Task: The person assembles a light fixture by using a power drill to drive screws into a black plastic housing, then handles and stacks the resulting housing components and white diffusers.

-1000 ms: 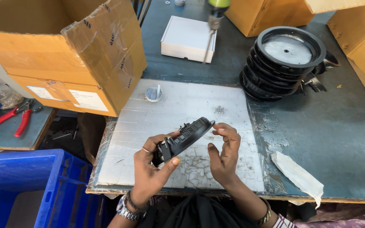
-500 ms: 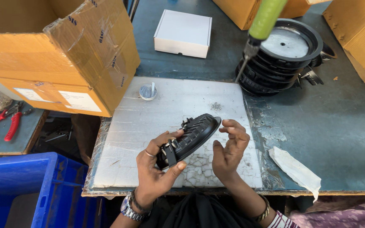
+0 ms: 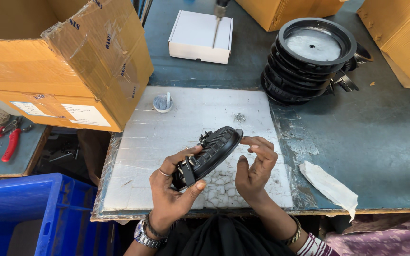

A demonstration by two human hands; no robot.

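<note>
Above the white board [image 3: 167,142], left hand [image 3: 174,189] fingers clamp the black round part [image 3: 209,151]; right hand [image 3: 255,168] fingers touch its rim

Bright, even daylight, sharp focus

Soft shadows under the hands; mild glare on the plastic-wrapped board [image 3: 167,137]; slight wide-angle stretch at edges.

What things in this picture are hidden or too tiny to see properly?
Head view only:
- Underside of the black round part: turned away and covered by the left hand.
- Hanging tool: its body is cut off by the top edge.
- Little pile of small metal bits: too small to tell apart.
- Cardboard box: its inside is out of sight.
</note>
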